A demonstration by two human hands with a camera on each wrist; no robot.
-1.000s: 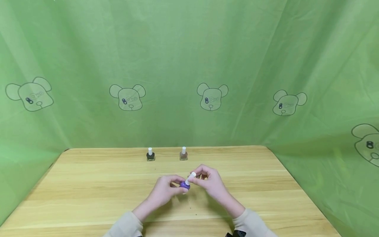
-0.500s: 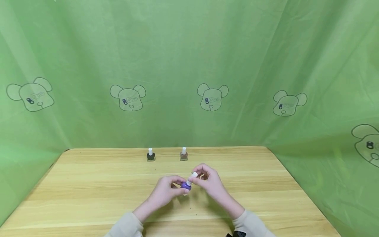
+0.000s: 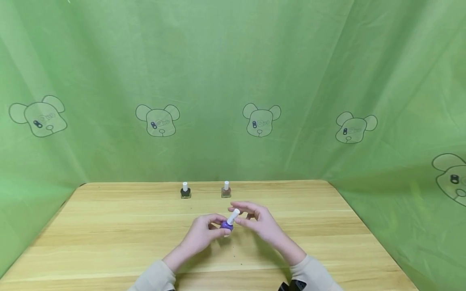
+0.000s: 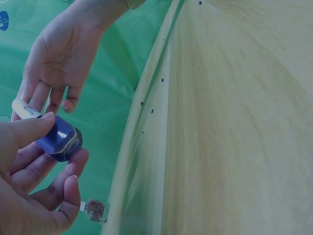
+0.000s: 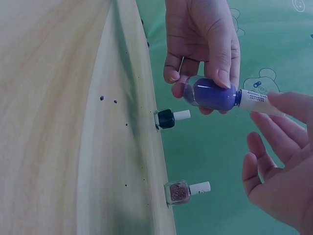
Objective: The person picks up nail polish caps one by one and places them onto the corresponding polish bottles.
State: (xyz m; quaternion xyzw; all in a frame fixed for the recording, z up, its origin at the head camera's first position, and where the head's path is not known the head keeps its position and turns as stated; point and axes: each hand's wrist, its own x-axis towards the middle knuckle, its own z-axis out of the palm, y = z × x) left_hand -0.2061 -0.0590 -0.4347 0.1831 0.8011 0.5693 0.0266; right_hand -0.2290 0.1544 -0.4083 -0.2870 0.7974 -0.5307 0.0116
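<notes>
A nail polish bottle [image 3: 226, 226], purple with a white cap [image 3: 233, 217], is held off the table and tilted toward the right hand. The left hand [image 3: 202, 233] grips the bottle's body between thumb and fingers, as the right wrist view also shows its glass [image 5: 212, 94]. At the white cap is the right hand [image 3: 263, 223], its thumb against or right beside the cap and its fingers stretched out past it. Printed text on the cap [image 4: 27, 109] shows in the left wrist view. Cap and bottle are together.
On the wooden table [image 3: 109, 238], near its back edge, stand a black nail polish bottle [image 3: 185, 192] and a brownish-pink one [image 3: 226, 192], both white-capped. Small dark specks dot the tabletop. A green curtain [image 3: 211, 153] with bear drawings hangs behind and at the sides.
The right hand's fingers have loosened from around the white cap and straightened. The bottle has stayed in the left hand, shifting slightly. Both other bottles are unmoved.
</notes>
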